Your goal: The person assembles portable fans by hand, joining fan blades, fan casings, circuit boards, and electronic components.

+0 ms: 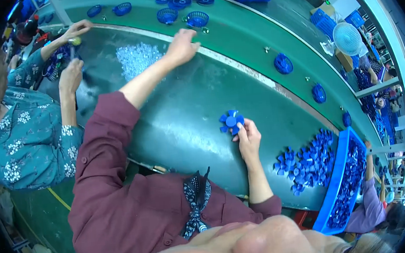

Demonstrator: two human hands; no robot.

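A blue fan blade (231,121) with several petals is held between the thumb and fingers of my right hand (249,139), over the green work table (173,119). My left hand (183,47) reaches across the table's far edge toward the green conveyor belt (249,50). Its thumb stands apart from the bent fingers, and nothing shows in it. Just beyond it on the belt sits a round blue fan cage (198,18), with a small metal part (205,30) beside it. Left of my left forearm lies a pile of small clear pieces (139,60).
Loose blue fan blades (306,160) are heaped at the right, against a blue bin (326,207) filled with more. More blue cages (282,63) and flat round parts (181,2) lie along the belt. A co-worker (29,127) in a floral top works close on my left.
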